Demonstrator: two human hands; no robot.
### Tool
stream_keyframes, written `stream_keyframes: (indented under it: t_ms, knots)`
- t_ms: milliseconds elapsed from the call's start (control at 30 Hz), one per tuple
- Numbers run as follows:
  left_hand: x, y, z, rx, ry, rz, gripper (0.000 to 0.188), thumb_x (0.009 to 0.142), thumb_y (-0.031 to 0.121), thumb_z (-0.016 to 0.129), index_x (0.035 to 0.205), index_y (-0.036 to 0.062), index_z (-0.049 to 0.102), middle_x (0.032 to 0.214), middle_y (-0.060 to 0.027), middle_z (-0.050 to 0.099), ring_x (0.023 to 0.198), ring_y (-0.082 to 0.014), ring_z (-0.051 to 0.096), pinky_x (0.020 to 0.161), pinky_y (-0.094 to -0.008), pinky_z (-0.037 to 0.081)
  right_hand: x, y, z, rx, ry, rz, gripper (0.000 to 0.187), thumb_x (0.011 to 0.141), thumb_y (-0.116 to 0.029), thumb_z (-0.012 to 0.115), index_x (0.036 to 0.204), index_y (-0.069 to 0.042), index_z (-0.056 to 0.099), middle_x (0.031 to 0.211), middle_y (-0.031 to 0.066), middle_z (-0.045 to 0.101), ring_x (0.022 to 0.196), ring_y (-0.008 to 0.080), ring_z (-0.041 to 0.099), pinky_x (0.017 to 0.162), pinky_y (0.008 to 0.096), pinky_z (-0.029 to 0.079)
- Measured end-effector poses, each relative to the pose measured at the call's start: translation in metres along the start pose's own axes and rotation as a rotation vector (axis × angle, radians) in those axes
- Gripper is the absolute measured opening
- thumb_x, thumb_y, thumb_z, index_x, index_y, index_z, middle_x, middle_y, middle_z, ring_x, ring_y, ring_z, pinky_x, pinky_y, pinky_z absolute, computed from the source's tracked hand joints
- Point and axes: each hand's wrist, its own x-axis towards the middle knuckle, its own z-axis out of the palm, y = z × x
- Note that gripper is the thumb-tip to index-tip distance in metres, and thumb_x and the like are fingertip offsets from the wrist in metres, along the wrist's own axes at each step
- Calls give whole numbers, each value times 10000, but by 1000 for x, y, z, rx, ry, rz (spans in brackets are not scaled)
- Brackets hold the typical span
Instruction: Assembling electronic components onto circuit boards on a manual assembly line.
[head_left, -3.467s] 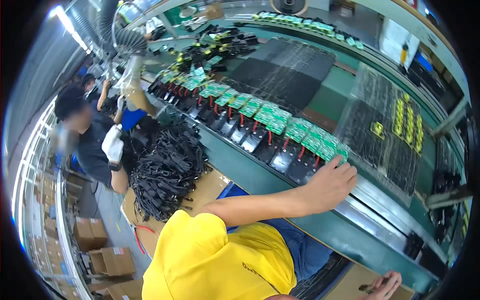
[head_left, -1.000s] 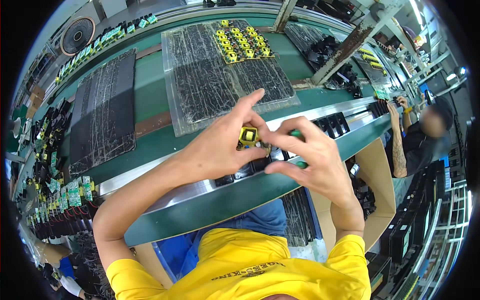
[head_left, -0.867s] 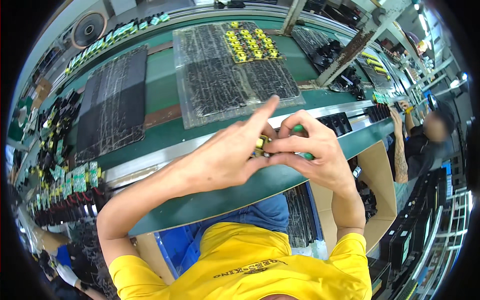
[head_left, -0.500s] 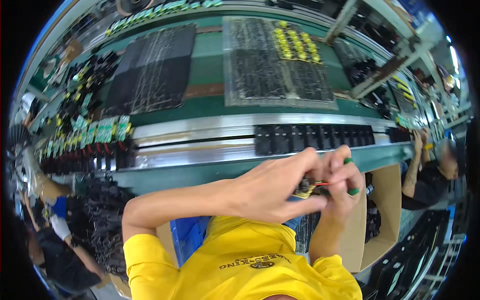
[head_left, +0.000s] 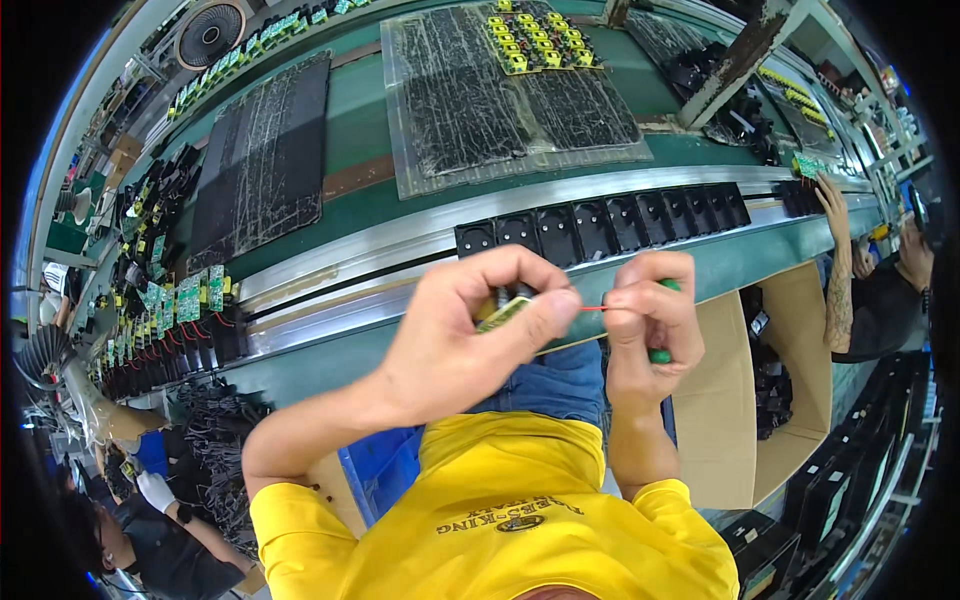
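Pinching a small, light circuit board (head_left: 503,312) by its edges, the left hand (head_left: 470,340) is steadying it; the right hand (head_left: 645,315) is closing on its thin red wire (head_left: 592,307) and a green tool (head_left: 660,352).

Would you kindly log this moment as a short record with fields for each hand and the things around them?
left hand: pinches a small circuit board between thumb and fingers
right hand: closed on a green-handled tool, also pinching a red wire that runs to the board
in front: row of black housings on the metal rail
belt: green, with black trays; yellow parts on the far one
right: open cardboard box; another person's arm
left: green boards with red wires
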Motion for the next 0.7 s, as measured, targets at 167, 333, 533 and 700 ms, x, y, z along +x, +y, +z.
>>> stream_keyframes:
  t_ms: [167, 333, 533, 700]
  knots:
    - [31, -6, -57, 428, 142, 203, 118, 1038, 135, 813, 1015, 19, 801, 854, 26, 737, 704, -51, 512, 634, -231, 416, 17, -1, 4, -398, -338, 62, 232, 924, -118, 922, 1145, -127, 852, 1169, 48, 689, 972, 199, 621, 839, 339, 536]
    - [50, -13, -91, 707, 141, 16, 83, 1014, 80, 794, 985, 3, 785, 891, 3, 764, 825, -86, 610, 820, -238, 499, 1, 35, 7, -861, -473, -156, 290, 851, -156, 972, 1131, -142, 895, 1161, 31, 713, 895, 207, 616, 787, 336, 540]
    - [69, -36, -101, 741, 98, 52, 73, 995, 64, 803, 988, -7, 789, 929, -19, 809, 846, -112, 653, 865, -260, 537, -9, 46, 25, -958, -535, -172, 238, 866, -159, 965, 1092, -142, 893, 1170, 11, 716, 879, 215, 621, 760, 353, 546]
    - [74, -40, -104, 794, 98, 59, 69, 978, 52, 816, 996, -11, 794, 944, -32, 829, 853, -123, 675, 883, -266, 549, -12, 54, 27, -985, -518, -182, 219, 878, -152, 954, 1088, -142, 893, 1177, 14, 719, 877, 211, 619, 759, 353, 544]
